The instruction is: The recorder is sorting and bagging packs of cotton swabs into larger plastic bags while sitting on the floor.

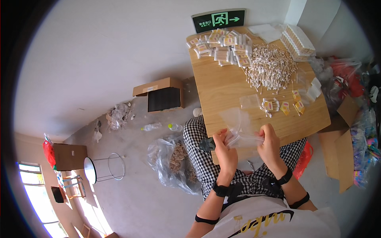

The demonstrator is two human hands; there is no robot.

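Note:
A clear plastic bag [240,137] is stretched between my hands above the table's near edge. My left hand [226,154] pinches its left side, and my right hand [269,146] grips the other side. Beyond them, a small bunch of cotton swabs [269,110] lies on the table with a yellow-and-white label card on it. Loose label cards [285,108] are scattered to its right, and another clear bag [249,101] lies flat to its left. Farther back is a large heap of loose cotton swabs [272,67]. Several filled swab packets [222,45] are piled at the far left.
The wooden table [216,93] stands against the wall beneath a green exit sign [218,20]. White stacked bundles [297,43] sit at its far right corner. Cardboard boxes flank it, an open one [335,154] at right. A plastic sack [168,164] lies on the floor at left.

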